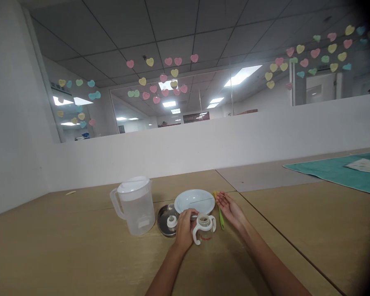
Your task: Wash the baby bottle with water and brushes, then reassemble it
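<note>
Left hand (186, 230): grip closed on handled bottle (205, 231). Right hand (230, 209), bottle's 2 o'clock: fingers curled, grip contents cannot be determined. White bowl (185, 198): 12 o'clock. Steel dish (162, 224): 9 o'clock.

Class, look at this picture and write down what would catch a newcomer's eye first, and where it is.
Pastel paper hearts dotted across the glass above the white wall probably draw the eye first. Below, a large translucent pitcher stands left of a white bowl. At the far right, a teal cloth brightens the tan table.
</note>
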The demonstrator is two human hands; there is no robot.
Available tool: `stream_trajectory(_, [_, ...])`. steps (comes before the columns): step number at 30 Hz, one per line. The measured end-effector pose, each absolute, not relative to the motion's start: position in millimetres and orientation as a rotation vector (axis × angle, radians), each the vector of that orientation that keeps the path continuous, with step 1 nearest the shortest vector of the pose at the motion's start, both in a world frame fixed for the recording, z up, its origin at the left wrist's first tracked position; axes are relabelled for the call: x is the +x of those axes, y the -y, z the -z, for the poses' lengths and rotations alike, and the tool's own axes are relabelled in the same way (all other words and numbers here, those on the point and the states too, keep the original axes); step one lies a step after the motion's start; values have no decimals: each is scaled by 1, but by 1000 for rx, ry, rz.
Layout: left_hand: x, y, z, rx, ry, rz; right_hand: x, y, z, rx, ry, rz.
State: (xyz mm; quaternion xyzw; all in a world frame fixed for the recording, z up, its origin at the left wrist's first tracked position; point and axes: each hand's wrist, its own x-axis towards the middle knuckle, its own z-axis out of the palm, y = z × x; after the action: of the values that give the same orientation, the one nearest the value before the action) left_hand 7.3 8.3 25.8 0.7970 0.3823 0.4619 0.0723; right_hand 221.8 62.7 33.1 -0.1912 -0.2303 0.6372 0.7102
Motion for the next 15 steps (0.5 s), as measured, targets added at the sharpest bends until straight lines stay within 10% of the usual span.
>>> stream_trajectory(15, [-3,-21,-26,1885,-1324,-1739,222,-57,-33,-239,663,-1385])
